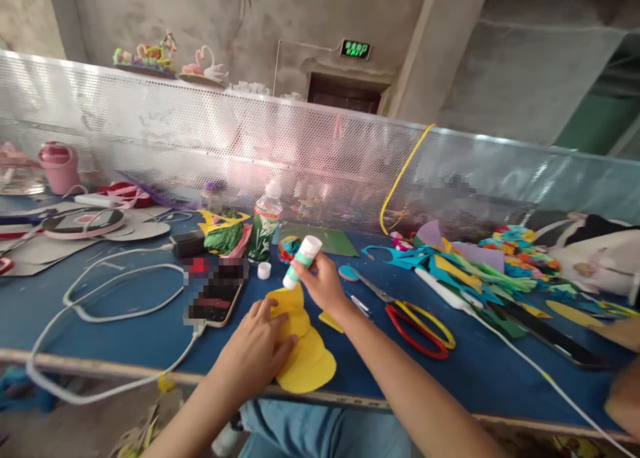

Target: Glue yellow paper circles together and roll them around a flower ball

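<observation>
My right hand (pixel 324 283) is closed around a white and green glue stick (pixel 302 261), held tilted with its lower tip on the top edge of a yellow scalloped foam piece (pixel 305 358). My left hand (pixel 257 350) lies on that yellow piece and pinches its upper part, pressing it to the blue table (pixel 125 331). A small white cap (pixel 264 270) lies just left of the glue stick. A phone (pixel 220 299) rests beside my left hand.
Red and yellow scissors (pixel 417 325) lie right of my forearm. A drink bottle (pixel 264 223), white cables (pixel 100 311), and a heap of coloured foam cut-outs (pixel 480 265) are on the table. A perforated metal screen (pixel 320 158) backs it. Another person's hand (pixel 623 335) shows at right.
</observation>
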